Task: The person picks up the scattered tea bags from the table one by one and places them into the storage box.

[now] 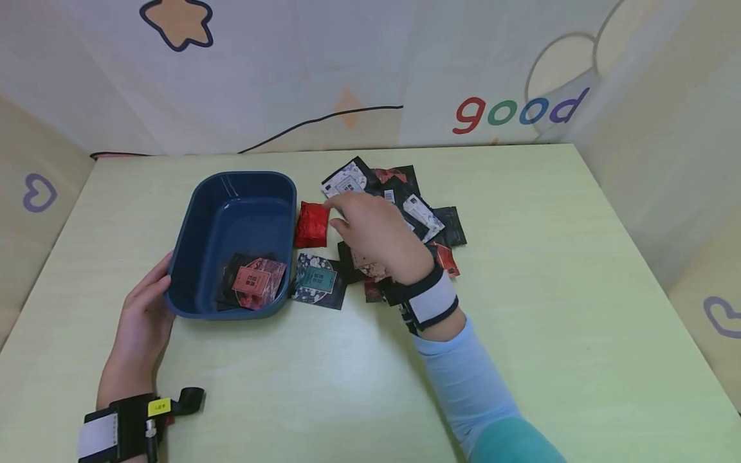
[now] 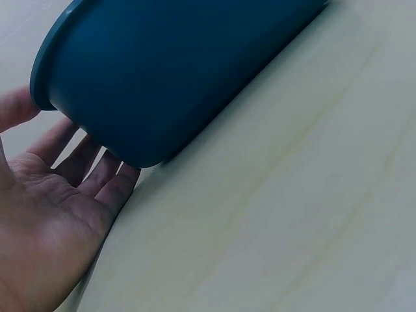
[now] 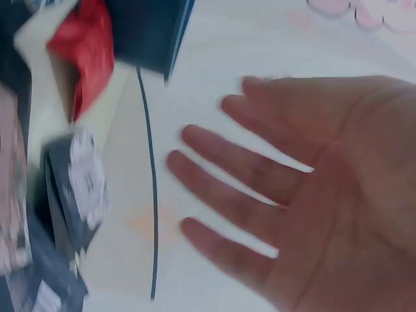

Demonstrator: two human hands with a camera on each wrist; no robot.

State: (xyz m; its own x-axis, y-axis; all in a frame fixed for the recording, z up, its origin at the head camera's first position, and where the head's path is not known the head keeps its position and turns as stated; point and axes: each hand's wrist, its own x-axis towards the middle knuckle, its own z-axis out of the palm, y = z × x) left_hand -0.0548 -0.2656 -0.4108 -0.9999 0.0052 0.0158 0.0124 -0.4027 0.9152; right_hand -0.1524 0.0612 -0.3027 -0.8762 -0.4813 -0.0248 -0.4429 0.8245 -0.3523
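Observation:
A deep blue plastic basin (image 1: 243, 218) stands on the table's left side, with dark and pink square packets (image 1: 258, 283) lying in its near right corner. My left hand (image 1: 145, 305) rests against its near left corner; in the left wrist view the thumb is at the rim and the fingers (image 2: 81, 159) lie along the outer wall. My right hand (image 1: 376, 231) is over a heap of black patterned packets (image 1: 422, 215), its fingers extended and apart in the right wrist view, holding nothing. A shiny red packet (image 1: 312, 225) lies between basin and right hand.
A dark packet with a teal label (image 1: 318, 280) lies beside the basin's near right corner. Other packets, such as a white-labelled one (image 1: 350, 179), overlap in the heap. The pale green table (image 1: 579, 321) meets a printed cloth backdrop (image 1: 463, 58) behind.

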